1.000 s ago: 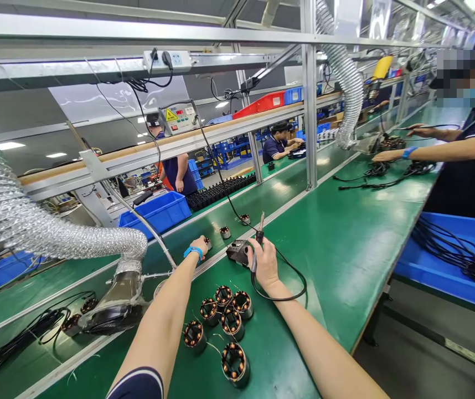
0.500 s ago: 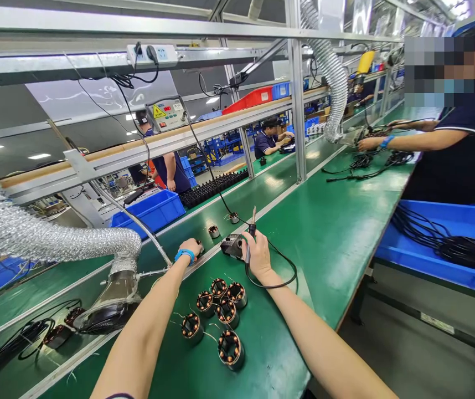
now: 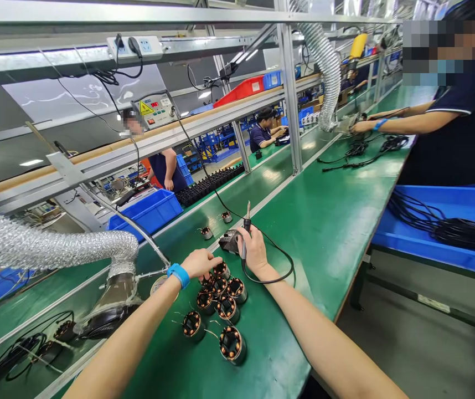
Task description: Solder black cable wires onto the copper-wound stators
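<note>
My left hand [image 3: 199, 264], with a blue band at the wrist, is closed around a motor stator [image 3: 221, 270] at the back of a group of similar ones. Its fingers partly hide that stator and another just beneath. Several copper-wound stators [image 3: 232, 344] with loose wire ends stand on the green bench in front of it. In my right hand [image 3: 254, 249] is a soldering iron [image 3: 246, 224], gripped by its black handle with the tip pointing up. A dark stand or block [image 3: 228, 241] sits just left of that hand.
Two stators [image 3: 206, 233] stand on the strip behind the metal rail. A fume duct [image 3: 125, 249] with a hood is at left. The iron's cord [image 3: 289, 260] loops right of my hand. A co-worker [image 3: 465, 122] handles cables at right, beside a blue bin [image 3: 437, 194].
My left hand has come back from the strip behind the rail to the stator group, bringing a stator. My right hand still holds the soldering iron in nearly the same place.
</note>
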### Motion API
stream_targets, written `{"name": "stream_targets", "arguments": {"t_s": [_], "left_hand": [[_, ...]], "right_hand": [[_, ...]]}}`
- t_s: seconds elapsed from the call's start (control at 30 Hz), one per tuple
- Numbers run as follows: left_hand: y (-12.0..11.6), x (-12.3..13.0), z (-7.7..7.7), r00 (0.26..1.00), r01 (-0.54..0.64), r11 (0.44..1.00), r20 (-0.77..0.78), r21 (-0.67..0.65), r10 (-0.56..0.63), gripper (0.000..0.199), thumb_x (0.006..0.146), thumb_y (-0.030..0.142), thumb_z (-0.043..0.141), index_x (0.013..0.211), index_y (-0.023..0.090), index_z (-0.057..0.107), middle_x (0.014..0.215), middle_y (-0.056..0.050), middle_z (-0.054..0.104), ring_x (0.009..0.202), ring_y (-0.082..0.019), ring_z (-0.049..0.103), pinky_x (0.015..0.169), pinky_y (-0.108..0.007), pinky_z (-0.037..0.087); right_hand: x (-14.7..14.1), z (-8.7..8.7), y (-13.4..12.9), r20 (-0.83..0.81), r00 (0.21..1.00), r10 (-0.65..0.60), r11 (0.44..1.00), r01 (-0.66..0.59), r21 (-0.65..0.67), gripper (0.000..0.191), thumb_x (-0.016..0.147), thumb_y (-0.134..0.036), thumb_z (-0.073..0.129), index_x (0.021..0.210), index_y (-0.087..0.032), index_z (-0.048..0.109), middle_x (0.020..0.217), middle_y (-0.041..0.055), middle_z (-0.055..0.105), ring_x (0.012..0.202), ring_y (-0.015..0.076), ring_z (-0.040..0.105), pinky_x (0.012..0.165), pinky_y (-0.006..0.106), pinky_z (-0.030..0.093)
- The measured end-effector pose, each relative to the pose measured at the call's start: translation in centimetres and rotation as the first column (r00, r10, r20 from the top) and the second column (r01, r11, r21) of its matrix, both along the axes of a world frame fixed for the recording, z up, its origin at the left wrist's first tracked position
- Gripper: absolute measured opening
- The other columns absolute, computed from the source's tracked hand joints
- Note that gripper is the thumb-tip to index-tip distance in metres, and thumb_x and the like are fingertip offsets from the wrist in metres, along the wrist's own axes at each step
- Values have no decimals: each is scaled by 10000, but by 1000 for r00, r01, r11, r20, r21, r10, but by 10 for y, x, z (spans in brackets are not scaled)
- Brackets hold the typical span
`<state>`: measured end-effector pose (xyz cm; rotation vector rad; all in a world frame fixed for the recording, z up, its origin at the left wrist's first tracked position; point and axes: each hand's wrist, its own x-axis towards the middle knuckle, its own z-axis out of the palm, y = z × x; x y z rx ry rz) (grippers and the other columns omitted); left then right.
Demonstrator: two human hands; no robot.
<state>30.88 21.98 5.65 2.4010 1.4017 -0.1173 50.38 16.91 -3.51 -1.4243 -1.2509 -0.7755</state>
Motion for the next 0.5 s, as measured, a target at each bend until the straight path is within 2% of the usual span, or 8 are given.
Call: {"name": "stream_targets", "arguments": {"t_s": [0.13, 0.2, 0.27, 0.37, 0.5], "left_hand": [[39, 19, 16, 994, -110, 961, 49, 254, 101, 479, 925, 572, 427, 880, 198, 723, 735, -62, 745, 682, -202, 694, 666, -265, 499], [63, 30, 15, 990, -142, 948, 48, 285, 134, 397, 932, 485, 442, 972, 197, 713, 875, -82, 757, 776, -214, 709, 707, -270, 500], [83, 38, 6, 986, -164, 941, 33, 296, 162, 338, 906, 411, 495, 1072, 188, 687, 1055, -114, 734, 863, -227, 714, 737, -272, 506], [105, 42, -15, 980, -190, 931, -1, 312, 200, 392, 866, 331, 549, 1219, 173, 611, 1279, -165, 636, 1025, -266, 688, 816, -295, 510], [123, 39, -35, 974, -202, 931, -37, 304, 224, 505, 866, 244, 536, 1363, 175, 480, 1241, -180, 660, 1105, -298, 657, 861, -346, 515]], "right_hand": [[0, 0, -1, 3, 1000, 19, 1000, -19, 0, 290, 934, -154, 505, 1205, -195, 601, 1125, 130, 534, 975, 247, 528, 858, 397, 520], [0, 0, -1, 6, 1000, 25, 1000, -25, 10, 290, 929, -149, 509, 1200, -194, 601, 1114, 128, 535, 967, 244, 527, 852, 397, 521], [1, 0, -1, 12, 999, 31, 999, -31, 22, 292, 923, -141, 511, 1196, -190, 603, 1100, 129, 536, 954, 242, 525, 849, 397, 522], [2, 0, -1, 13, 999, 35, 999, -35, 20, 302, 919, -131, 508, 1198, -200, 602, 1091, 124, 535, 958, 241, 527, 850, 397, 521], [1, -1, -2, 10, 999, 39, 999, -39, -8, 312, 923, -136, 508, 1212, -215, 595, 1086, 117, 539, 983, 248, 536, 845, 400, 522]]}}
